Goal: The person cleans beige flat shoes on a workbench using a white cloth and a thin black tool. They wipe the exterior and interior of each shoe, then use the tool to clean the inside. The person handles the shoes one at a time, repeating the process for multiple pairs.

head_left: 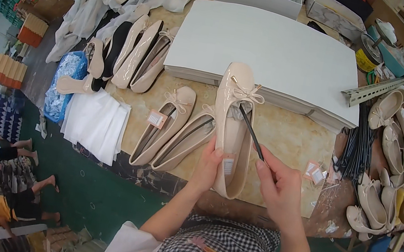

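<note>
My left hand (206,166) is closed round the side of a glossy beige ballet flat (227,109) with a bow, held toe-away over the table. A thin black stick (251,128) is pinched in my right hand (280,183), its far end inside the shoe's opening near the toe. An orange-edged label (228,163) shows inside the heel. Left of my left hand lie two more beige flats: one with a tagged side (182,102), the other (186,142) with a black stick along its inside, partly covered by the held shoe.
A big stack of white sheets (274,47) lies behind the shoe. More flats (139,56), white tissue (95,121) and a blue basket (64,84) are at left. To the right hang black sticks (357,147), beside a slotted metal bar (373,90) and more shoes (374,200). Two people (4,207) sit lower left.
</note>
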Motion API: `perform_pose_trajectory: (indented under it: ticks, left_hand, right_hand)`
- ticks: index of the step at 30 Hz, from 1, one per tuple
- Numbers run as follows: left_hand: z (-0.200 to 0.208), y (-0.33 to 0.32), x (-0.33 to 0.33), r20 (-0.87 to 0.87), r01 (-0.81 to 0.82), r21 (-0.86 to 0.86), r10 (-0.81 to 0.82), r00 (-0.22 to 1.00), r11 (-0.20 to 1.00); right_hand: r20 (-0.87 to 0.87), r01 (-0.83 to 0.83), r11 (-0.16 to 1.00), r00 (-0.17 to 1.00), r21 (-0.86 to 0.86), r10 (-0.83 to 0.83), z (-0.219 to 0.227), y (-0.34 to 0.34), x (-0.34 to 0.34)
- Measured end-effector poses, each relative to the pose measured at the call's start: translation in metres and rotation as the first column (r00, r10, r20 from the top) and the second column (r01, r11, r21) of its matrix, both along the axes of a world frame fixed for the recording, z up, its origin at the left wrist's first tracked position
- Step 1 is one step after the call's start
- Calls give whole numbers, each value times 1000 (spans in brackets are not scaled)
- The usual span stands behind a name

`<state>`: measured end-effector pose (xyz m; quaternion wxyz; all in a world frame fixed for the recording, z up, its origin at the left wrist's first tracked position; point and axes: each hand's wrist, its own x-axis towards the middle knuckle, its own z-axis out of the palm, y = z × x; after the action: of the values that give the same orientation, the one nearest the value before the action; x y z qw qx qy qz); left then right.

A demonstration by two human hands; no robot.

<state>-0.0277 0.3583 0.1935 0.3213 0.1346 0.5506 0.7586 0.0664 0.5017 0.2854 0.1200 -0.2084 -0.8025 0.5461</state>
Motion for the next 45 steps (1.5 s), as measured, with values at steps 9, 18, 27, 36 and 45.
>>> perform_pose_trajectory:
  ticks: [9,18,27,36,45]
  left_hand:
    - [-1,12,21,-26,-44,-19,43,999,999]
    - [50,-54,-15,-775,-521,-631,-494,394,574]
    - [30,-80,-70,-753,-356,-653,-529,391,668]
    - [52,-167,-377,-875,-861,-164,-474,-99,482]
    - [81,68,-117,-888,-277,-447,-459,24,851]
  right_hand:
    - [-159,109,856,987,506,-32,-31,-25,-25]
    - [-15,-96,985,995,140,99,-15,22,34]
    - [105,-24,960,994,279,-6,-13,28,36]
    - [122,264,703,886,661,-448,-4,118,166]
    - [441,-359,267,612,894,-657,-47,225,340]
